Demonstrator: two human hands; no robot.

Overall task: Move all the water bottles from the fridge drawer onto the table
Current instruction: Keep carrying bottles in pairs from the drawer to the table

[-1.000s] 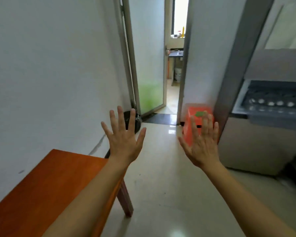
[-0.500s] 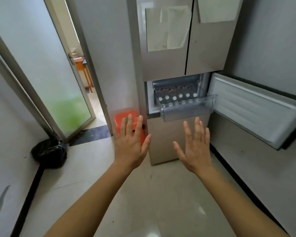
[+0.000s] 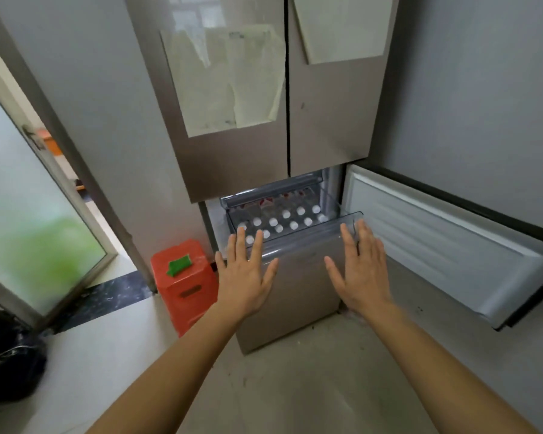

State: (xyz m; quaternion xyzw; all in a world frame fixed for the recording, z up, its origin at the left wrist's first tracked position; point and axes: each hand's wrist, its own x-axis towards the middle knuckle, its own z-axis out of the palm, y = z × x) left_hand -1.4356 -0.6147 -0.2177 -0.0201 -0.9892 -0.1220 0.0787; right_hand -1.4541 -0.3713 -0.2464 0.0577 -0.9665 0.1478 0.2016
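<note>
A clear plastic fridge drawer [image 3: 308, 236] stands pulled out of the grey fridge [image 3: 232, 120], under its two upper doors. Several water bottles [image 3: 290, 219] with white caps stand upright in rows inside it. My left hand [image 3: 245, 274] is held up flat in front of the drawer's left end, fingers spread and straight, holding nothing. My right hand [image 3: 362, 274] is raised the same way before the drawer's right end, also empty. Neither hand touches the drawer as far as I can tell. The table is out of view.
The fridge's lower door [image 3: 445, 249] hangs open to the right. An orange plastic stool [image 3: 185, 286] with a green item on top stands left of the fridge. A frosted glass door [image 3: 29, 220] is open at left, and a black bag [image 3: 10, 364] lies on the floor.
The view has swung from the table and doorway round to the fridge and come closer. Both open hands now sit in front of the drawer.
</note>
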